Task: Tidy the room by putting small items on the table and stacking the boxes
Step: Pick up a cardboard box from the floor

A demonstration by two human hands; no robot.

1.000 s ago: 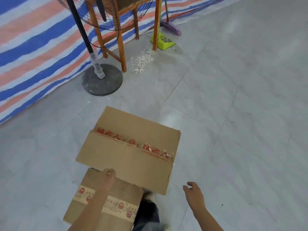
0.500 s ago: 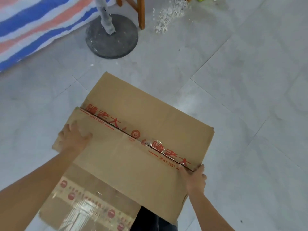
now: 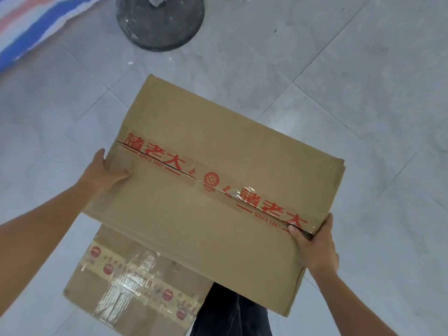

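Note:
A large brown cardboard box (image 3: 218,190) with red lettering along its taped seam fills the middle of the view. My left hand (image 3: 104,174) grips its left edge, thumb on the top face. My right hand (image 3: 312,241) grips its right edge at the seam, thumb on top. A smaller cardboard box (image 3: 135,287) with red-and-white printed tape lies on the floor below and to the left, partly hidden under the large box.
The round dark base of a standing fan (image 3: 160,20) sits on the grey tiled floor (image 3: 363,93) just beyond the box. A striped blue, white and orange tarp (image 3: 26,27) lies at the top left. My dark trouser legs (image 3: 230,316) show beneath the box.
Both hands moved from the near side onto the large box's left and right edges and took hold. The box now appears closer and larger, and the view has tilted down.

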